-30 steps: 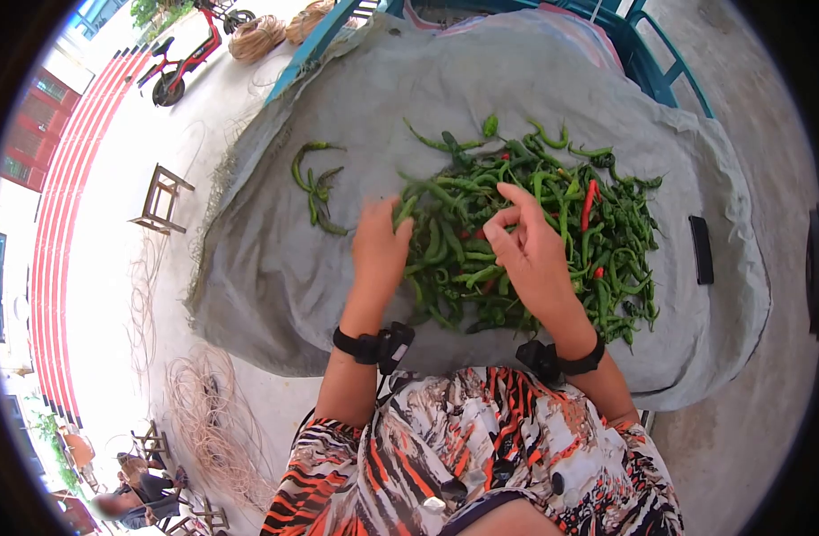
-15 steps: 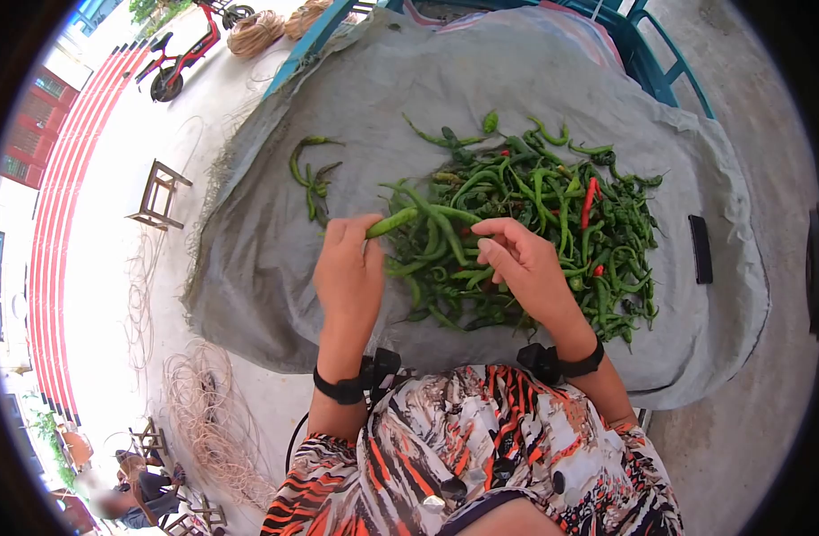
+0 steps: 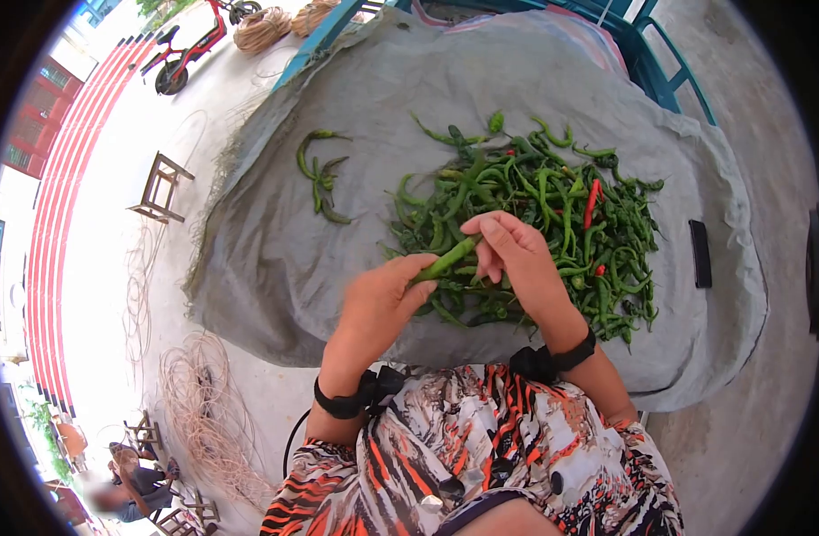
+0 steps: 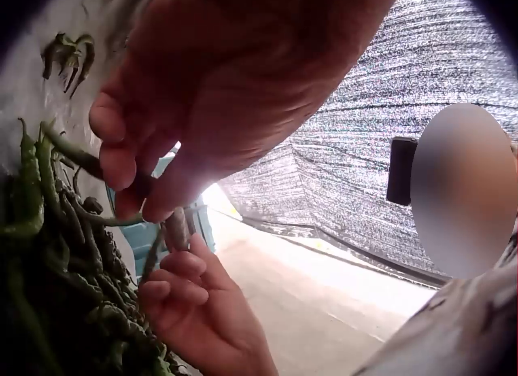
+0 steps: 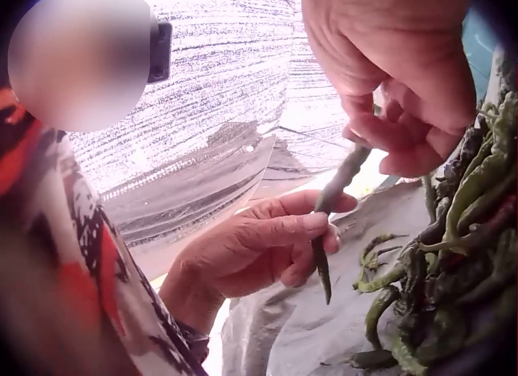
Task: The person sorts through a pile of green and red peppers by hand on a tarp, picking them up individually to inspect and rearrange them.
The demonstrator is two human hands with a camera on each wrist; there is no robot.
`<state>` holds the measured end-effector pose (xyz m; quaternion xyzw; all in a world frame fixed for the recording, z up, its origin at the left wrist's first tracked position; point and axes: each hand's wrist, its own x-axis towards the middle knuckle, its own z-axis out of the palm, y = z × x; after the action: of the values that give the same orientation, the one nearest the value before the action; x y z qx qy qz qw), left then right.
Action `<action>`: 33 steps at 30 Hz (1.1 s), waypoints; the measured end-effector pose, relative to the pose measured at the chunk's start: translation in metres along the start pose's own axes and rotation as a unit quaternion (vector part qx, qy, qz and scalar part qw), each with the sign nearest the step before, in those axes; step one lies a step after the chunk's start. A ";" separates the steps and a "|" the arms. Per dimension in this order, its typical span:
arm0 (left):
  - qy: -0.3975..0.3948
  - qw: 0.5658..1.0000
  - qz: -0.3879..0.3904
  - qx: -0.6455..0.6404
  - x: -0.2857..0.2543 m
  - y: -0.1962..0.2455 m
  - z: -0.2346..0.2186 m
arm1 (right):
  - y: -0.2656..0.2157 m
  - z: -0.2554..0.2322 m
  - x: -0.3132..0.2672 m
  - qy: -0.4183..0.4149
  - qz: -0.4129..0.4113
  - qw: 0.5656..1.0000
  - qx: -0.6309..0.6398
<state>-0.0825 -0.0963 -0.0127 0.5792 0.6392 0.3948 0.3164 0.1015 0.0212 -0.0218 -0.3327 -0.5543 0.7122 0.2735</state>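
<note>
Between my two hands is a green chili pepper [image 3: 449, 259], held over the near left side of a pepper pile [image 3: 554, 192]. My left hand [image 3: 378, 299] pinches it near its pointed tip, thumb and fingers around it; the tip pokes out below them in the right wrist view. At the pepper's other end, the fingertips of my right hand [image 3: 525, 263] pinch it. The pile is mostly green chili peppers with a few red ones, such as a long red chili pepper [image 3: 592, 204]. Several green chili peppers [image 3: 320, 183] lie apart on the left.
A grey cloth [image 3: 275, 268] spreads beneath the peppers. A black phone-like object [image 3: 701, 255] lies on its right side. Behind is a blue metal frame [image 3: 668, 80]. On the ground at left are a wooden stool [image 3: 162, 188], loose strands [image 3: 208, 415] and a red two-wheeler [image 3: 190, 54].
My left hand took a green chili pepper from the pile, drew it left, then brought it back toward my right hand. My right fingers have closed on its other end.
</note>
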 end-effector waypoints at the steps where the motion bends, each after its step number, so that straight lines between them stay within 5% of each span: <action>1: -0.013 0.999 -0.024 -0.018 -0.001 0.002 0.000 | -0.003 0.001 0.001 0.002 -0.005 1.000 -0.014; 4: 0.013 0.991 -0.076 -0.112 0.003 -0.001 0.000 | -0.014 0.004 0.004 0.020 -0.038 0.999 -0.005; 10: 0.141 0.985 0.013 0.103 0.030 -0.036 0.004 | -0.022 0.002 0.015 0.108 -0.121 0.985 0.058; 13: 0.183 0.963 -0.002 0.196 0.055 -0.055 0.021 | -0.018 0.006 0.016 0.098 -0.109 0.988 0.057; 16: 0.140 0.968 -0.065 0.199 0.080 -0.063 0.028 | -0.009 0.002 0.013 0.104 -0.089 0.989 0.047; 19: 0.220 0.949 0.006 0.228 0.106 -0.080 0.041 | -0.005 -0.004 0.011 0.133 -0.060 0.989 0.018; 25: 0.162 0.942 -0.052 0.289 0.136 -0.099 0.039 | -0.008 -0.007 -0.005 0.102 -0.045 0.993 -0.029; 31: 0.416 0.897 0.037 0.144 0.110 -0.042 0.010 | -0.011 -0.011 -0.010 0.096 -0.068 0.991 -0.063; 33: 0.415 0.898 0.092 0.116 0.099 -0.031 0.000 | -0.015 -0.006 -0.009 0.097 -0.080 0.989 -0.077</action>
<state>-0.1105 0.0010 -0.0340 0.4515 0.6974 0.5500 -0.0848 0.1122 0.0215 -0.0071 -0.3745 -0.6031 0.6079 0.3557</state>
